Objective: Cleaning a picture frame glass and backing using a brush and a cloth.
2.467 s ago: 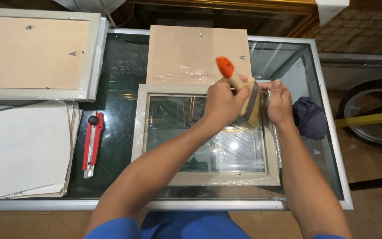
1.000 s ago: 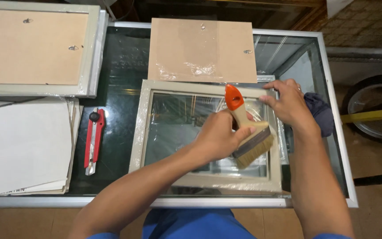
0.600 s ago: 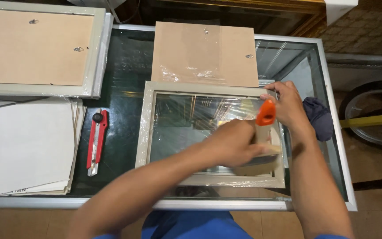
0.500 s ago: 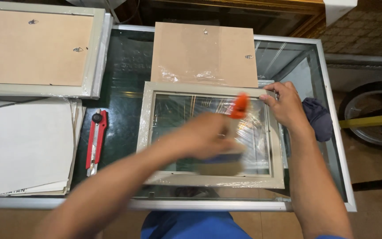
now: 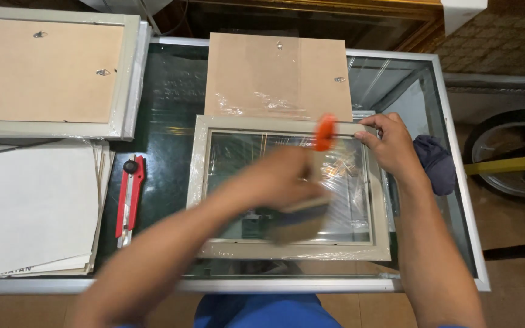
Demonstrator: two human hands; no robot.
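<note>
At the far left, white sheets (image 5: 28, 206) run off the edge; beside them a red cutter (image 5: 130, 195) lies on the glass desk (image 5: 171, 91). The blurred left hand (image 5: 277, 179) is closed around a brush (image 5: 302, 212) with an orange handle, its bristles smeared over the pale picture frame (image 5: 199, 182). The right hand (image 5: 391, 147) pinches the frame's top right corner, partly hiding a dark cloth (image 5: 435, 164).

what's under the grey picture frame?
The grey picture frame lies on the glass table top, its far edge beside or overlapping a brown backing board. Left hand and brush hide part of the pane.
</note>
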